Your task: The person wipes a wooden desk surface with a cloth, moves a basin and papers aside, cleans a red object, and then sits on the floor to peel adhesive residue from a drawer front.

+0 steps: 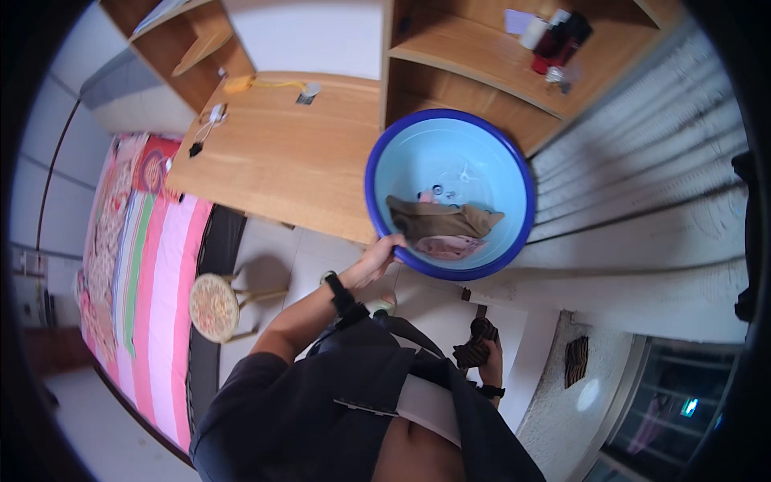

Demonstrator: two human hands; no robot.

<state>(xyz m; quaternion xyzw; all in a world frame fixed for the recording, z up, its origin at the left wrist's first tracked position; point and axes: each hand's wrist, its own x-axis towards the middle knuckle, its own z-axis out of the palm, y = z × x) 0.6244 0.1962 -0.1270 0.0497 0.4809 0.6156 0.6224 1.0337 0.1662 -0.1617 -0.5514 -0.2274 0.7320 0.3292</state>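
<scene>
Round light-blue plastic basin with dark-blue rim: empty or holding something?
Partly filled. The basin holds crumpled brown cloth and pale pink cloth; bare light-blue surface shows beyond them.

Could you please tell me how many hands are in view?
2: the left hand is at the basin's lower-left rim; the right hand, below the basin in the picture, holds a dark cloth. I see no others.

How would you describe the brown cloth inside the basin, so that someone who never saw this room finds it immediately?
Start at the wooden desk and look right, to the round light-blue basin with a dark blue rim, which the left hand grips. The brown cloth lies inside, below the basin's middle. It is the largest, darkest piece there, beside a pale pink cloth.
</scene>
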